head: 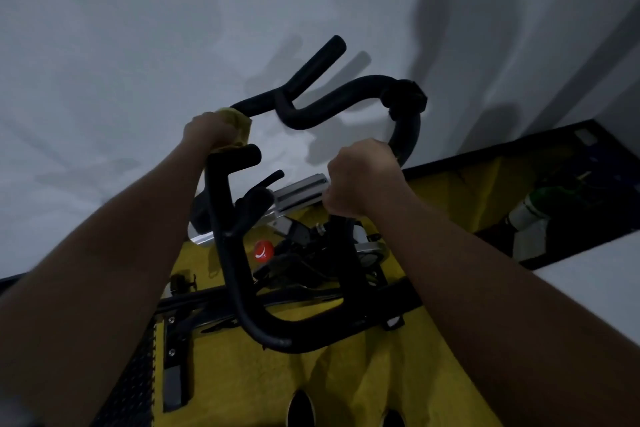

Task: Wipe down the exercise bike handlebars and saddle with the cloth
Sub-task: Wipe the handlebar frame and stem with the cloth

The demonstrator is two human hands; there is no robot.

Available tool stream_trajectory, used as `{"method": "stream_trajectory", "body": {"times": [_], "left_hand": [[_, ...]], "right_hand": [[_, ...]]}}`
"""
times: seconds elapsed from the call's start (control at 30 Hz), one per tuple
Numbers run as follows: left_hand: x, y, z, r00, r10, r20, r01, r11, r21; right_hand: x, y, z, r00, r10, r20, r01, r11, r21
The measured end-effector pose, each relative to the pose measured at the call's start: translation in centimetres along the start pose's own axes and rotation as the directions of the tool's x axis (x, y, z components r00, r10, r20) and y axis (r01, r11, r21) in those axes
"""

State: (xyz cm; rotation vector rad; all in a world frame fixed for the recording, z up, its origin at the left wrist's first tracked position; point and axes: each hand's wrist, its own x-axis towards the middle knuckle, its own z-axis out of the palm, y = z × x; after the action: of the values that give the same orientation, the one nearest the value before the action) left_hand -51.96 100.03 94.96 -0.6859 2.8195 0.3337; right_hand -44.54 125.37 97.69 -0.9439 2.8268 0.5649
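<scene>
Ahead of your fingers you face a plain pale grey wall, dimly lit and crossed by soft dark shadows. Below your fingers lies a bright yellow floor mat, black-edged at right.

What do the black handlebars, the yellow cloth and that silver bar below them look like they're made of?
Handlebars: likely a foam or rubber sleeve over tubing; matte black, softly rounded ends, no glare.
Yellow cloth: soft fabric, possibly microfibre; it bunches under the left hand.
Silver bar: metal, probably brushed aluminium; pale with a dull sheen and square edges.
</scene>
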Motion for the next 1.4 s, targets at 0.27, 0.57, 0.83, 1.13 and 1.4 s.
{"method": "stream_trajectory", "body": {"times": [0.27, 0.57, 0.83, 1.13, 1.4], "left_hand": [[-2.1, -3.4, 2.0, 0.982, -0.136, 0.130, 0.188, 0.763, -0.619], [-7.4, -3.6, 2.7, 0.965, -0.258, -0.050, 0.196, 0.835, -0.515], [-9.9, -5.8, 4.1, 0.958, 0.032, -0.286, -0.129, 0.936, -0.327], [-15.6, -6.9, 6.0, 0.850, 0.321, -0.418, -0.362, 0.932, -0.019], [-15.7, -9.3, 7.6, 0.987, -0.062, -0.150, -0.022, 0.865, -0.501]], "right_hand": [[-0.4, -0.1, -0.2, 0.998, 0.041, -0.048, -0.039, 0.998, 0.050], [-0.6, -0.6, 0.0, 0.994, 0.042, -0.100, -0.041, 0.999, 0.008], [-0.5, -0.4, 0.1, 0.996, 0.025, -0.086, -0.026, 1.000, -0.010], [-0.7, -0.5, 0.2, 0.994, 0.035, -0.104, -0.035, 0.999, -0.002], [-0.5, -0.5, 0.5, 0.992, 0.027, -0.122, -0.027, 1.000, 0.000]]}}
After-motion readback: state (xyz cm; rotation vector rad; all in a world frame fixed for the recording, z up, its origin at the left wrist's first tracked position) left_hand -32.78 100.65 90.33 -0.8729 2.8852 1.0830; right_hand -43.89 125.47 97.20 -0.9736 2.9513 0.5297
